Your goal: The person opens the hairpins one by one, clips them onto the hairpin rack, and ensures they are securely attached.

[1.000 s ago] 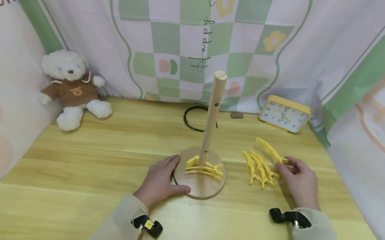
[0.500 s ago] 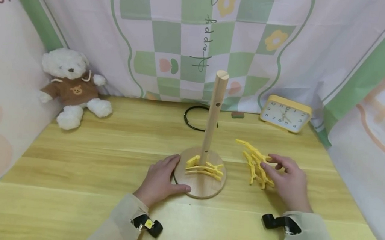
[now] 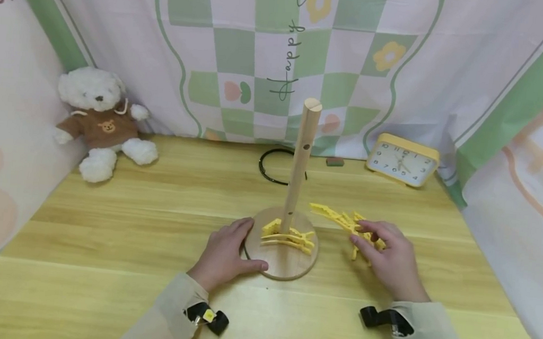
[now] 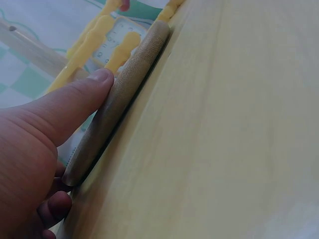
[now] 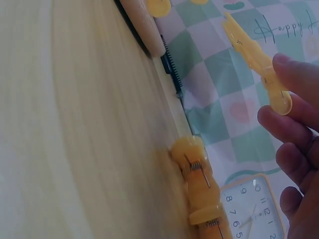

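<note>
My left hand (image 3: 226, 254) holds the rim of the round wooden base (image 3: 287, 269), from which a wooden post (image 3: 301, 161) rises. In the left wrist view the thumb lies on the rim (image 4: 124, 97), fingers at its edge. Yellow hair clips (image 3: 290, 240) lie on the base around the post's foot. My right hand (image 3: 391, 259) pinches one yellow hair clip (image 3: 325, 211) by its handle end between thumb and fingers, its long tip towards the post. Below that hand, more yellow clips (image 5: 202, 189) rest on the table, partly hidden in the head view.
Behind the post lies a black ring-shaped band (image 3: 270, 179). A small dark block (image 3: 335, 162) and a yellow clock (image 3: 402, 161) stand near the back curtain. On the far left sits a white teddy bear (image 3: 107, 130) in a brown top.
My right hand has carried the held clip leftwards, over the other clips and closer to the post. My left hand has stayed on the base.
</note>
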`<action>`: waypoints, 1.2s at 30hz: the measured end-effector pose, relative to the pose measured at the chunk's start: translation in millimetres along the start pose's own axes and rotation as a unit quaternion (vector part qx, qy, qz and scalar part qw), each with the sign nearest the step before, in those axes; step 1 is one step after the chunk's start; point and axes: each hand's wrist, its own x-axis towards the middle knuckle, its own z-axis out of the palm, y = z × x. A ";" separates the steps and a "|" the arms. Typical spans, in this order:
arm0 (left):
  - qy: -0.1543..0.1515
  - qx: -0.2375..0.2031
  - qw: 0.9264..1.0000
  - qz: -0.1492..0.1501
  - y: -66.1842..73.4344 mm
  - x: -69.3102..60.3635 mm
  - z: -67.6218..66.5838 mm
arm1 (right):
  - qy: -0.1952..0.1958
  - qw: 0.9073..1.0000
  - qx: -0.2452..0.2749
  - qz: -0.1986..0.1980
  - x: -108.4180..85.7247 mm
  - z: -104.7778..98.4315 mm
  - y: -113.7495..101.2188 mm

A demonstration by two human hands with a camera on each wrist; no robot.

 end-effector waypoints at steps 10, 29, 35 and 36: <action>0.000 -0.001 1.000 -0.002 0.8 -0.2 0.1 | -0.013 0.998 0.015 -0.053 -1.1 5.5 -10.6; 0.000 0.002 1.000 -0.002 1.8 0.0 -1.1 | -0.031 0.997 0.034 -0.064 -4.4 8.3 -20.3; -0.002 0.000 1.000 -0.004 1.6 -0.2 -0.6 | -0.038 0.994 0.046 -0.088 -5.0 14.4 -25.5; -0.003 0.000 1.000 -0.005 1.7 -0.1 -0.5 | -0.037 0.994 0.048 -0.092 -5.4 15.7 -26.2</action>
